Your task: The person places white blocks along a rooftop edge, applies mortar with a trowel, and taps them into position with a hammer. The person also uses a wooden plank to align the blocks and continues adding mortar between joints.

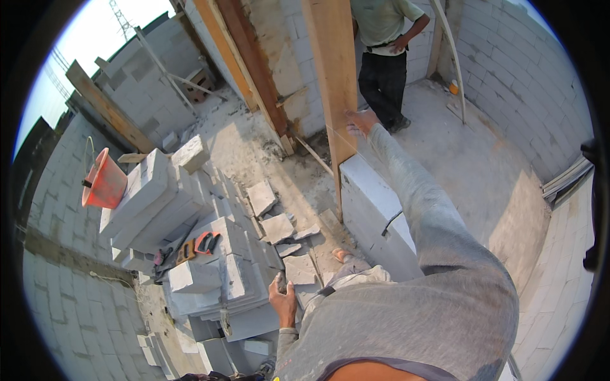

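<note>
My right arm stretches forward, and my right hand (pixel 362 122) is at the right edge of an upright wooden post (pixel 335 82), its bent fingers against the wood. A thin pale line runs across the post beside them; whether the fingers pinch it is too small to tell. Just below stands a low wall of pale blocks (pixel 375 190), with a dark bent piece (pixel 392 222) on its edge. My left hand (pixel 283 303) is raised low in the middle, thumb and fingers apart, next to a stack of pale blocks (pixel 236 270). I make out nothing held in it.
An orange bucket (pixel 107 183) sits on the higher block stack (pixel 143 190). A saw handle (pixel 186 251) and a red-and-black tool (pixel 207 242) lie on the lower blocks. Broken slabs (pixel 277 227) litter the floor. Beyond the post stands another person (pixel 383 57), hand on hip.
</note>
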